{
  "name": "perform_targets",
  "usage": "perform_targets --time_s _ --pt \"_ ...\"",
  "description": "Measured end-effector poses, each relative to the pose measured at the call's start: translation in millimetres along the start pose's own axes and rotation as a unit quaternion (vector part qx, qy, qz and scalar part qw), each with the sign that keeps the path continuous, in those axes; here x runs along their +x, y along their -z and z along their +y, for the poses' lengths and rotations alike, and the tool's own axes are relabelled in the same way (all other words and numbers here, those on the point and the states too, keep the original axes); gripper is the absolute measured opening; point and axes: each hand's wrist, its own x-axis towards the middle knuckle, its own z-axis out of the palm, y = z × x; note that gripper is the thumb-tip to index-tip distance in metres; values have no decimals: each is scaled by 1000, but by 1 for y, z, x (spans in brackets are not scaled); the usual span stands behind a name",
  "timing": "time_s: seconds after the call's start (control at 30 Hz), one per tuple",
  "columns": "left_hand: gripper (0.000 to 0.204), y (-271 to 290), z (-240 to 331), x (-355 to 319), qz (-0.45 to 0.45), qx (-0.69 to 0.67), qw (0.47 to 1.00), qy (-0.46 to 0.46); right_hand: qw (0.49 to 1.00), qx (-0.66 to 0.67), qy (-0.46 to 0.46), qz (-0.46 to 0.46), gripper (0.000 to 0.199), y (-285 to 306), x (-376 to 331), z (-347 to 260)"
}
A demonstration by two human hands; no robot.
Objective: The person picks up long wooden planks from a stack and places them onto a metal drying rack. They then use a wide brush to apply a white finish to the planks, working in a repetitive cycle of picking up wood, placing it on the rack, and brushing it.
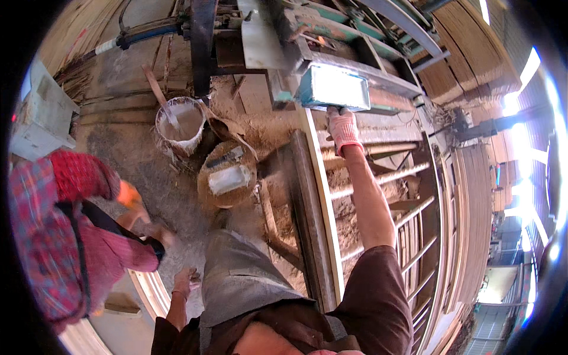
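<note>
Fingers (336, 115) of the gloved right hand (344, 131) hold a teal-sided rectangular box (338, 89) by its near edge, beside the machine frame (390, 78); grip probably suits the outstretched arm. Left hand (186, 281) low; finger spread: cannot tell.

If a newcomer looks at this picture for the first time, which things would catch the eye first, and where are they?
Probably first the bright white box with blue-green edges, held at upper centre-right by the gloved right hand. Next, the co-worker in red and blue checks at the left edge, with an orange glove. Then the bucket of pale stuff left of centre, a stick standing aslant in it.
</note>
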Motion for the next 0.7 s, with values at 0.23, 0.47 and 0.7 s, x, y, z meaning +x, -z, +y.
perform_targets --time_s 0.23,0.47,0.7 --pt "42 33 -88 47 -207 -13 973 -97 991 -50 121 -30 49 101 -173 142" --pt "60 -15 -171 -20 -91 116 977 -154 985 -130 48 -105 45 205 -416 266" --pt "62 -48 -269 -111 -141 239 941 -191 987 -138 -57 -63 42 286 -653 371"
